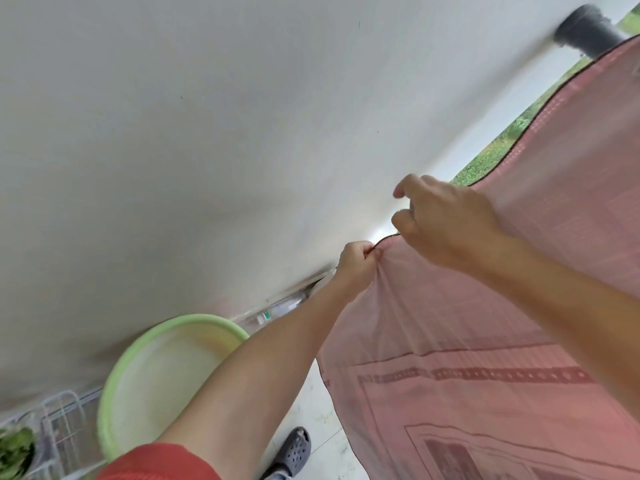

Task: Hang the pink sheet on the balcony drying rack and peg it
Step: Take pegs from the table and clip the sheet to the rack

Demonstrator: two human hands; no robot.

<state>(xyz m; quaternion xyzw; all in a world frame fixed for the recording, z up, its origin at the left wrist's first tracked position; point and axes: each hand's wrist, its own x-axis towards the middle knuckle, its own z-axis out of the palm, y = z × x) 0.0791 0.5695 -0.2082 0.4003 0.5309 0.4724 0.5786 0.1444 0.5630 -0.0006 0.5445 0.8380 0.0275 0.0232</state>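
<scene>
While the thin pink patterned sheet [485, 341] hangs beside the white wall [173, 133] with its top corner bunched tight in the left hand [355, 263], the right hand [446, 220] curls at the hem alongside, its grip unclear, so spreading seems underway and pegging next needs a peg.

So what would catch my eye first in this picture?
The big pink sheet fills the right side, its dark-trimmed top edge climbing toward the upper right corner. Both hands meet at that edge mid-frame: the left hand grips a bunched bit of cloth, and the right hand sits just above it with curled fingers. At lower left, a pale green basin sits by the white wall.
</scene>
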